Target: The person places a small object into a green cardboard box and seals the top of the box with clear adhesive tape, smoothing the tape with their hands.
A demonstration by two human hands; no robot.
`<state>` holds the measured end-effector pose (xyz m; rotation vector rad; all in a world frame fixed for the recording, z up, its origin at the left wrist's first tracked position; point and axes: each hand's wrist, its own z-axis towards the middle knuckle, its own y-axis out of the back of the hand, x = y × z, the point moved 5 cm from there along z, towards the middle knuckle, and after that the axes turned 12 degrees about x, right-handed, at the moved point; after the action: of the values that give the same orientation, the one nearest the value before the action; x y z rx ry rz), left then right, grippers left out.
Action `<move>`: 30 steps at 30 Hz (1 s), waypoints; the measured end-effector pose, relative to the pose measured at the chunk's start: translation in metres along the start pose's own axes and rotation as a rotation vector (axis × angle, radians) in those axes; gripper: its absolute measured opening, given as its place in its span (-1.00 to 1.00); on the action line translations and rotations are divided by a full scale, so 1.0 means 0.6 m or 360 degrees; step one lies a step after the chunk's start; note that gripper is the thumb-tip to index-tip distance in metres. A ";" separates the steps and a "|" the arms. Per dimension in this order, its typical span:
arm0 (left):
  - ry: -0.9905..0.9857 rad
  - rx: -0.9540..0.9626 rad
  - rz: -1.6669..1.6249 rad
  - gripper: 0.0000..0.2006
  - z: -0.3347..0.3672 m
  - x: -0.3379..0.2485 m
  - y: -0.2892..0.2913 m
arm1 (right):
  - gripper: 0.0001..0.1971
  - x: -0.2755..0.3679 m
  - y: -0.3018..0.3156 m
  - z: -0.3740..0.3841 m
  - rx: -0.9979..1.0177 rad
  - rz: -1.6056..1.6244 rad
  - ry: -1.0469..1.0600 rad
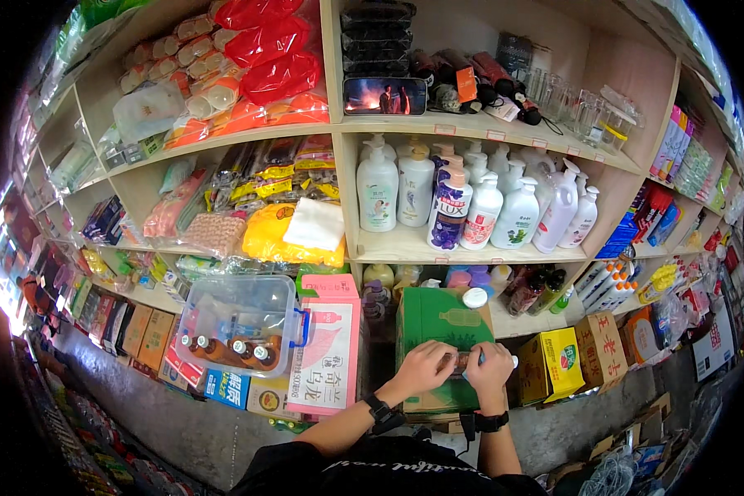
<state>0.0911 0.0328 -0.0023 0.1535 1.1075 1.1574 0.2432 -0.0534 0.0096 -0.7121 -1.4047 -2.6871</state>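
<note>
Over a green cardboard box [442, 318], both my hands hold a small bottle [461, 362] lying sideways. My left hand [424, 368] closes round one end, and my right hand [491, 372] grips the other. A white cap-like end shows just past the right hand; most of the bottle is hidden by my fingers. On the box's far edge stands a white round-topped container [474, 298]. To the left, a clear plastic bin [215, 293] with a blue handle holds several brown bottles [244, 349] lying together at its near side.
A pink carton [326, 355] stands between the bin and the green box. Yellow boxes [550, 364] sit to the right. Shelves ahead carry white pump bottles [517, 215], a yellow package with a white cloth [314, 223], glasses [587, 116] and a phone playing video [384, 96].
</note>
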 end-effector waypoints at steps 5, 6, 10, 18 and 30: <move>-0.0031 -0.0011 -0.0008 -0.86 0.001 0.000 0.002 | -0.83 -0.002 -0.003 0.000 0.0001 0.0009 0.0011; -0.0039 -0.0017 -0.0005 -0.86 0.001 -0.001 0.002 | -0.82 -0.003 -0.003 -0.001 0.0000 0.0021 0.0012; -0.0038 -0.0004 -0.0006 -0.86 0.002 -0.003 0.003 | -0.83 -0.002 0.000 0.000 0.0001 0.0032 0.0004; -0.0049 -0.0039 -0.0026 -0.84 0.002 -0.003 0.002 | -0.84 0.000 0.001 0.000 0.0013 0.0027 -0.0011; 0.0011 0.0021 0.0011 -0.84 0.000 0.000 -0.001 | -0.84 0.000 0.000 0.000 0.0002 0.0026 -0.0005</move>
<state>0.0914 0.0329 -0.0027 0.1636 1.1217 1.1577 0.2432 -0.0538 0.0097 -0.7245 -1.3945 -2.6738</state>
